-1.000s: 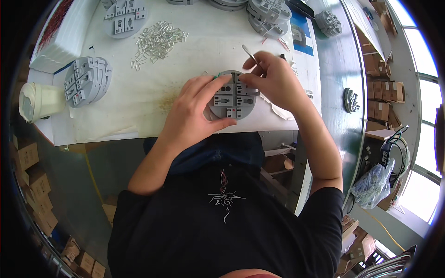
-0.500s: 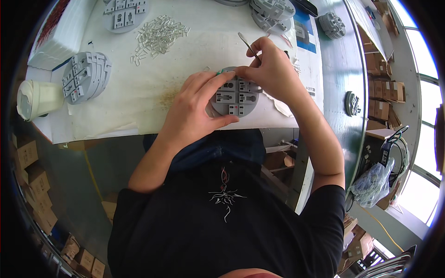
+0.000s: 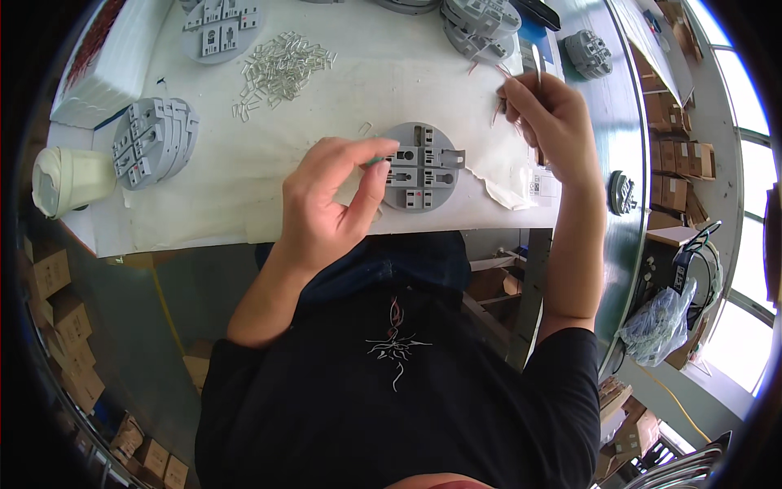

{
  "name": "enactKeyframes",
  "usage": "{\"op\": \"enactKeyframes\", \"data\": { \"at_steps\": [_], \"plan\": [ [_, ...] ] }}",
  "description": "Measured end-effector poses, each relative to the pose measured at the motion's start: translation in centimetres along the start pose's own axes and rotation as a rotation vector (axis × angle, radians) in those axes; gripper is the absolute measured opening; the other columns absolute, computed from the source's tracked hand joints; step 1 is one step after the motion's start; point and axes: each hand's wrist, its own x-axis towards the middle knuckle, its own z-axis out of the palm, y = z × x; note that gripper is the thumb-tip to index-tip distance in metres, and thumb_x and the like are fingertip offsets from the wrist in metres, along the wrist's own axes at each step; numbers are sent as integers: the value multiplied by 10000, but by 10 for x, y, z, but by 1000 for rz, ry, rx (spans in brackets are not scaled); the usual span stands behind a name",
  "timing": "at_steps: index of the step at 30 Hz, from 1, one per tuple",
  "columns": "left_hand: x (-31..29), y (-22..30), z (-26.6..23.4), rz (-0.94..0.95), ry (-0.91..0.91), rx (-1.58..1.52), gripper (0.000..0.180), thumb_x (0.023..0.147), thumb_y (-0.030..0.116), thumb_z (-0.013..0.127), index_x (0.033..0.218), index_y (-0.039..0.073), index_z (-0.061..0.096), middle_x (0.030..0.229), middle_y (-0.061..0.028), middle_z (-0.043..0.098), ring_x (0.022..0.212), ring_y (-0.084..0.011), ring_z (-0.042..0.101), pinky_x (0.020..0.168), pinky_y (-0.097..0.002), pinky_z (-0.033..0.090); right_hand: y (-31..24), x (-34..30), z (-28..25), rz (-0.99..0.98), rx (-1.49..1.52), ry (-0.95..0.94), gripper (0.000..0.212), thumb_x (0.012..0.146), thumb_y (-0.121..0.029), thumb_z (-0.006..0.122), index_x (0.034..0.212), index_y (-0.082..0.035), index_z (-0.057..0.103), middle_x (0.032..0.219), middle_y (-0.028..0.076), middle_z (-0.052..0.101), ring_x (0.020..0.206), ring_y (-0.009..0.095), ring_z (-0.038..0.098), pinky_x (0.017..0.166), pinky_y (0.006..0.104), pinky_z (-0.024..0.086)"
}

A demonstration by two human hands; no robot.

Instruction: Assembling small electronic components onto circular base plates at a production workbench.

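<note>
A round grey plastic base (image 3: 425,200) with raised blocks and slots lies near the front edge of the table. Beside its left rim is my left hand (image 3: 330,196), its thumb and index finger apart over the blocks. A small green spot shows between these fingers; what it is I cannot make out. My right hand (image 3: 562,130) is off to the right of the base, gripping a slim metal tool (image 3: 537,61) that sticks up past the fingers. Its thumb and index fingertips meet at thin reddish wires (image 3: 495,110); whether they pinch one is unclear.
A pile of small clear U-shaped pieces (image 3: 285,67) lies at the far left. Similar grey bases stand around: one at left (image 3: 155,143), a stack at the back (image 3: 481,28). A whitish cup (image 3: 73,179) stands at the left edge. Torn paper (image 3: 505,191) lies right of the base.
My right hand has left the base and moved right to the wires, with the metal tool still in it. My left hand has let go of the base's rim and lifted slightly.
</note>
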Motion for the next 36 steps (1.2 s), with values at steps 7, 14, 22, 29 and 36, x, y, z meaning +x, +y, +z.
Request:
{"op": "enactKeyframes", "data": {
  "at_steps": [7, 14, 22, 29, 36],
  "plan": [
    [54, 10, 23, -39, -175, 203, 253, 917, 79, 780, 1139, 19, 676, 963, -124, 739, 864, -289, 724, 796, -404, 576, 28, -31, -1, 235, 277, 22, 273, 1031, -279, 739, 995, -9, 760, 747, -5, 663, 549, -4, 462, 490, 187, 356],
    [64, 15, 36, 40, -313, 454, 189, 927, 101, 762, 1090, 33, 696, 975, -126, 737, 876, -311, 717, 770, -419, 569, 41, -29, -29, 68, 49, 204, 194, 1028, -206, 729, 1064, -16, 749, 790, 10, 678, 590, 31, 508, 528, 202, 386],
    [65, 15, 38, 36, -310, 534, 187, 916, 160, 783, 1066, 64, 728, 924, -84, 716, 887, -295, 695, 763, -419, 565, 53, -13, -17, -12, -434, 196, 238, 942, -198, 775, 1074, 0, 771, 834, 81, 737, 667, 145, 637, 679, 301, 531],
    [51, 10, 43, 39, -194, 497, 299, 908, 190, 802, 1185, 92, 751, 928, -64, 709, 907, -281, 678, 777, -410, 565, 60, 31, -10, 94, -579, 101, 253, 938, -196, 775, 1095, 2, 774, 884, 86, 770, 698, 154, 668, 694, 304, 547],
    [53, 14, 33, 95, 51, 221, 447, 919, 289, 836, 1272, 39, 726, 1070, -94, 749, 1014, -264, 705, 858, -384, 571, 16, -1, -18, 93, 145, 85, 197, 1002, -131, 725, 1138, 10, 745, 977, 69, 774, 618, 87, 563, 565, 229, 466]
  ]
}}
